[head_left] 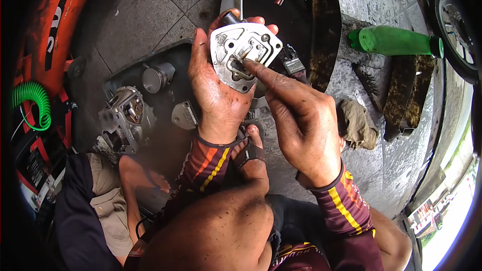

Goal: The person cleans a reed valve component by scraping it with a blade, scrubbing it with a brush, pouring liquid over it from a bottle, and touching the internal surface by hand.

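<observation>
My left hand (213,88) holds up a flat metal engine cover (221,52), its fingers wrapped behind and around the edge. Screws, holes and recessed channels mark the cover's face, and a short black stub rises at its top. With its index finger stretched out, my right hand (306,125) touches the middle of the cover; the other fingers are curled and appear to hold nothing. Below and left of my hands lie a piston (158,78), a cast metal engine part (131,110) and a smaller metal piece (185,115).
A dark oily pan (329,35) sits ahead, with a brush (293,65) at its edge. To the right are a green bottle (396,41), a crumpled rag (359,125) and a stained open container (409,90). Another person's leg (131,190) is at the lower left.
</observation>
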`<state>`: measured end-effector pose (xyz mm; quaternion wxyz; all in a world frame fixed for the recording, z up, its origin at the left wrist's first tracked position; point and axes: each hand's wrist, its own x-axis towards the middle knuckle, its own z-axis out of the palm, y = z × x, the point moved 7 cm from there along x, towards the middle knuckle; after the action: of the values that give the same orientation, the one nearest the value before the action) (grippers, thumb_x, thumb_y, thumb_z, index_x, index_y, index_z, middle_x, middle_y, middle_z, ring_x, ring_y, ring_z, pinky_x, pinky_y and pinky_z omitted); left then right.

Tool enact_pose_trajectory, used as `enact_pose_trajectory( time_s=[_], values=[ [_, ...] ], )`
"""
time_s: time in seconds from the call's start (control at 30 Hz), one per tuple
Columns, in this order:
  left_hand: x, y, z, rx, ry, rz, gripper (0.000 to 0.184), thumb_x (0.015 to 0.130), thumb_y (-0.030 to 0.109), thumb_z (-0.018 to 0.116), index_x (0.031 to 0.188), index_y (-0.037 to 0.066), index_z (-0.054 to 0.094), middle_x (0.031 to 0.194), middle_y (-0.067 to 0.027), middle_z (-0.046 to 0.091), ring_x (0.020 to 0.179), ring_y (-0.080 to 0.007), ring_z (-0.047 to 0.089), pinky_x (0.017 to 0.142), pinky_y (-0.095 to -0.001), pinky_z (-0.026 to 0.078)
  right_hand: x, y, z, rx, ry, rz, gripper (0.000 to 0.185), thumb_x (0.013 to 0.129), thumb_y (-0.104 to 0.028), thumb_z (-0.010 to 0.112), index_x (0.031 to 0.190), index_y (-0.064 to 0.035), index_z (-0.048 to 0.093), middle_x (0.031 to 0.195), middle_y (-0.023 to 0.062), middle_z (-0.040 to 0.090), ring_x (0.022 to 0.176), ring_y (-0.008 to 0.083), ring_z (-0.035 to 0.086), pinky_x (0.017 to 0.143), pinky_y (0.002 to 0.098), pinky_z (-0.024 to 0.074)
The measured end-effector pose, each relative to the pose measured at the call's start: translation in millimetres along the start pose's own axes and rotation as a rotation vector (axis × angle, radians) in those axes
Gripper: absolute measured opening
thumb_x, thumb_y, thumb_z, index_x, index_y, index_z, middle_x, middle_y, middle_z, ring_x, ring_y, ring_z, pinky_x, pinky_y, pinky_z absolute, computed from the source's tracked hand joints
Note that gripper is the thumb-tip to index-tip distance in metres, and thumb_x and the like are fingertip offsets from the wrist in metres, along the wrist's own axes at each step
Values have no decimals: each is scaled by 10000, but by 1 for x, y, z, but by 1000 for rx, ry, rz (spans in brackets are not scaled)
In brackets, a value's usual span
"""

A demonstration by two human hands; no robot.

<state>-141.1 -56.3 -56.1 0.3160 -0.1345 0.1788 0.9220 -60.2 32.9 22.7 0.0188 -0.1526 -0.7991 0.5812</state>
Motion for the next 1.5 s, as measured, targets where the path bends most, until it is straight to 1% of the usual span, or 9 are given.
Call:
enact_pose_trajectory(
  time_s=[0.17,0.23,0.5,0.7,0.9,1.1,1.17,1.37,1.5],
  values=[
    [2,-3,-1,33,16,-30,570,1035,474,287,1261,2,514,1159,-273,611,1116,-461,592,934,-504,526,8,-7,-9,-52,-61,-63,404,792,41,593,1175,-61,673,777,167,644,672,325,644,608,400,507],
    [4,-2,-5,13,-48,-62,555,1036,447,290,1287,1,504,1206,-277,585,1167,-466,555,955,-528,514,8,-3,-9,-112,-130,57,358,847,63,549,1164,-31,686,982,204,712,896,303,715,788,343,552],
    [2,-5,7,66,-168,-108,547,1043,429,269,1283,1,510,1197,-284,587,1160,-471,562,970,-529,508,2,15,-29,216,100,193,355,879,61,519,1197,7,667,1090,153,711,1036,158,643,907,288,486],
    [2,-11,5,70,-146,-138,552,1042,442,262,1273,9,515,1172,-270,605,1130,-459,585,952,-519,521,3,0,-21,33,-179,202,390,837,54,538,1195,-18,675,1037,165,722,970,169,672,842,286,510],
    [1,-5,5,138,-121,-94,554,1041,445,262,1263,5,515,1174,-275,603,1127,-456,588,953,-514,521,0,-5,-16,53,-74,27,340,872,39,549,1176,-21,686,1039,167,725,966,193,690,845,307,517],
    [-2,-5,5,93,-76,-75,539,1037,449,301,1250,0,508,1145,-267,606,1105,-454,595,959,-517,513,4,10,-25,108,59,145,353,867,44,554,1195,-14,671,1031,182,717,966,226,696,852,312,514],
    [1,-9,2,65,-96,-89,544,1041,447,293,1257,-5,505,1141,-267,607,1098,-452,599,938,-508,524,2,-6,-14,-1,-94,-43,376,837,52,562,1185,-41,671,968,211,699,841,329,708,735,351,552],
    [3,-5,7,128,-72,-34,561,1044,461,267,1262,-1,498,1136,-275,607,1089,-444,604,924,-496,534,2,5,-25,92,151,61,397,816,67,580,1184,-46,676,871,173,692,784,304,693,708,353,543],
    [3,-3,8,219,-83,14,573,1042,479,243,1246,13,504,1109,-278,619,1065,-439,620,921,-503,538,2,-10,-15,-45,9,-12,435,802,79,576,1201,-68,671,744,135,622,643,294,624,614,363,508]
  ],
)
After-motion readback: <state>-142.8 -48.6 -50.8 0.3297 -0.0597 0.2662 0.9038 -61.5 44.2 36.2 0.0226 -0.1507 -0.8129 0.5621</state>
